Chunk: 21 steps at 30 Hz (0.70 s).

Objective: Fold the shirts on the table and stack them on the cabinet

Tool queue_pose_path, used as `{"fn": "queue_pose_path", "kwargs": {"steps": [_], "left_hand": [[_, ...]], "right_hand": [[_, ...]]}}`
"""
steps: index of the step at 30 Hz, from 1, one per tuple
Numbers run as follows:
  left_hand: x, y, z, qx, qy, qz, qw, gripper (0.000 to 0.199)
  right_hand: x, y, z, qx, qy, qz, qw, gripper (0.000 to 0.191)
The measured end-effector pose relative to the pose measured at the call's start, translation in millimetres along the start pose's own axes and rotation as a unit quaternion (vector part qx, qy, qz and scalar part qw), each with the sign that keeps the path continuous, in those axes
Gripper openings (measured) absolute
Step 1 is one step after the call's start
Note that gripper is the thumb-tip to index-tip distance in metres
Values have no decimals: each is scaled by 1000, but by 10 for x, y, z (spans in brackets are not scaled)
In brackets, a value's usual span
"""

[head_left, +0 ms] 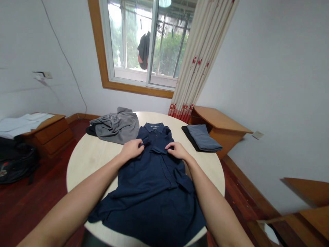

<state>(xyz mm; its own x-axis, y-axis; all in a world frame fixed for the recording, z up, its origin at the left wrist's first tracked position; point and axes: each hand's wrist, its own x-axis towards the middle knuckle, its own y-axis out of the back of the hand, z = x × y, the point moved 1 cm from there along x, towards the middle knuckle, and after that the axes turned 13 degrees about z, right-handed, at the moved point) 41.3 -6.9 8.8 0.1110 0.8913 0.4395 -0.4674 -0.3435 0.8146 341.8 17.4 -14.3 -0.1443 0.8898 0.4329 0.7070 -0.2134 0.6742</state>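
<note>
A navy polo shirt (154, 192) lies across the round table with its collar at the far side and its hem spread towards me. My left hand (132, 149) is closed on the cloth at the shirt's left side, below the collar. On the opposite side, my right hand (177, 151) pinches a fold of the same shirt between thumb and fingers. Between the hands the fabric is bunched, with a loose flap lying over the front. Part of each sleeve is tucked or hidden near my hands.
A crumpled grey garment (118, 126) lies at the table's (86, 161) back left, over something black. Folded grey and black clothes (203, 138) rest at the back right edge. Wooden furniture (221, 120) stands just beyond, and a curtain (200, 61) hangs by the window.
</note>
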Motion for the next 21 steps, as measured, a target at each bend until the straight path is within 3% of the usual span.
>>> {"fn": "queue_pose_path", "kwargs": {"steps": [1, 2, 4, 5, 6, 8, 10, 12, 14, 17, 21], "left_hand": [[59, 123, -163, -40, 54, 50, 996, 20], [110, 267, -359, -74, 108, 131, 983, 21], [166, 555, -785, -105, 219, 317, 917, 16], [171, 672, -967, -109, 255, 399, 874, 21], [166, 756, -1101, -106, 270, 461, 839, 29], [146, 807, -1176, -84, 232, 515, 821, 38], [128, 702, -1007, -65, 136, 478, 865, 32], [106, 483, -702, -60, 18, 365, 929, 21], [67, 225, -416, -52, -64, 234, 969, 24], [-6, -101, -219, -6, -94, 77, 993, 40], [-64, -313, -288, 60, -56, -58, 995, 65]], "right_hand": [[12, 178, 58, -14, 0, 66, 998, 19], [16, 382, 130, -33, 6, 175, 984, 20], [-10, 776, 303, -82, -14, 412, 907, 27], [-32, 922, 386, -95, -33, 495, 863, 33], [-48, 1018, 452, -102, -51, 540, 834, 39], [-55, 1052, 502, -110, -66, 558, 820, 47], [-24, 912, 427, -109, -38, 498, 859, 46], [17, 669, 271, -97, 23, 392, 914, 41], [35, 397, 113, -85, 75, 267, 957, 38], [2, 44, 6, -92, 95, 110, 985, 41], [-56, -194, 107, -124, 58, -6, 991, 53]]}}
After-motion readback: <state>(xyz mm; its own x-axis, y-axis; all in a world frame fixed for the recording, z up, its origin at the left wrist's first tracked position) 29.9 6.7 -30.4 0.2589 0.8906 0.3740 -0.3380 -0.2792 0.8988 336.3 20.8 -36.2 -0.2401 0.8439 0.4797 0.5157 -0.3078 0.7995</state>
